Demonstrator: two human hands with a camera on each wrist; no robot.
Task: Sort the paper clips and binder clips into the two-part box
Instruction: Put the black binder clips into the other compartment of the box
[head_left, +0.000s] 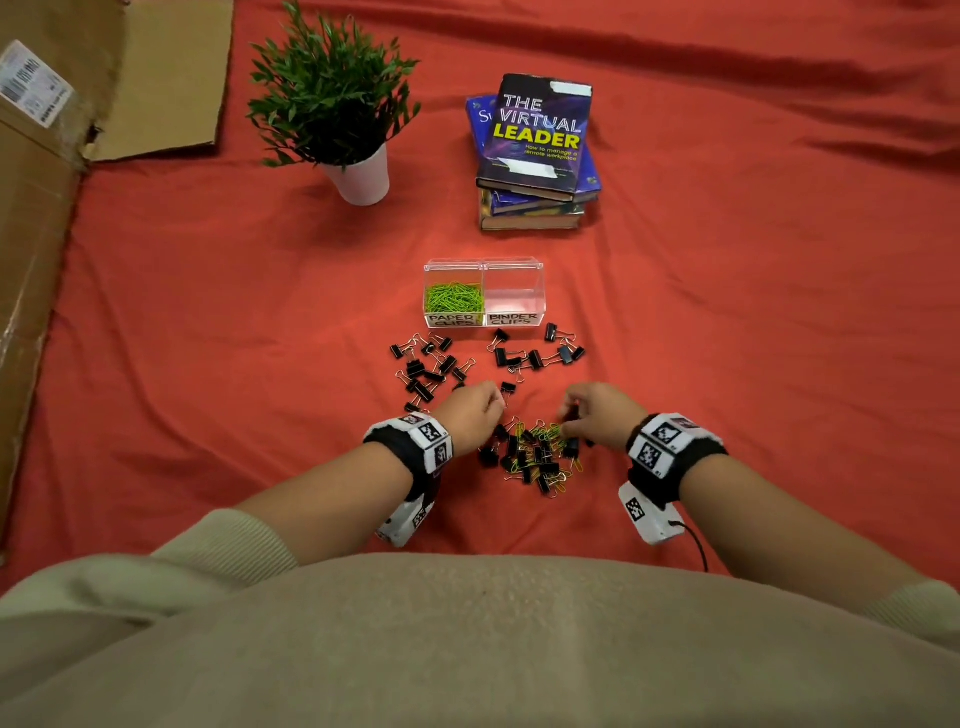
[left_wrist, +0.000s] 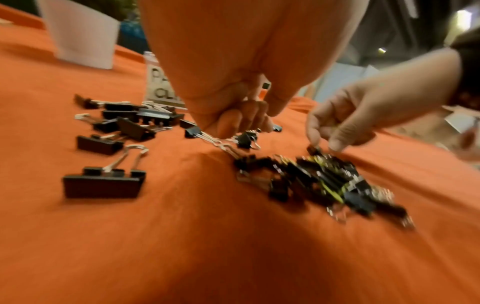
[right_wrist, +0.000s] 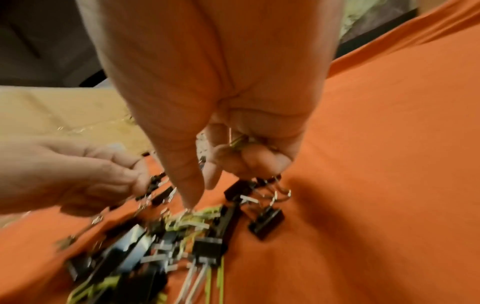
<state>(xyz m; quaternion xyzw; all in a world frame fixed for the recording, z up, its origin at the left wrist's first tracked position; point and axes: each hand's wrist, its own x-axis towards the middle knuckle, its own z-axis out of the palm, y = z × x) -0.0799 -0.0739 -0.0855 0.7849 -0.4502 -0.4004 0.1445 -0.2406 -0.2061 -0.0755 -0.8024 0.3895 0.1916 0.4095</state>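
Note:
The clear two-part box (head_left: 540, 270) stands ahead of my hands. Its left part, labelled PAPER CLIPS, holds green paper clips (head_left: 453, 297); the right part, labelled BINDER CLIPS, looks bare. Black binder clips (head_left: 431, 371) lie scattered in front of the box. A mixed pile (head_left: 537, 460) of black binder clips and green paper clips lies between my hands. My left hand (head_left: 497, 402) has curled fingers that pinch a black binder clip (right_wrist: 153, 183) at the pile's far left edge. My right hand (right_wrist: 200, 191) keeps green paper clips (right_wrist: 239, 142) in its curled fingers while thumb and forefinger reach into the pile.
A potted plant (head_left: 332, 98) in a white pot and a stack of books (head_left: 537, 150) stand beyond the box. Cardboard (head_left: 41, 218) lines the left edge of the red cloth (head_left: 753, 312). A second group of binder clips (head_left: 535, 353) lies below the box's right part.

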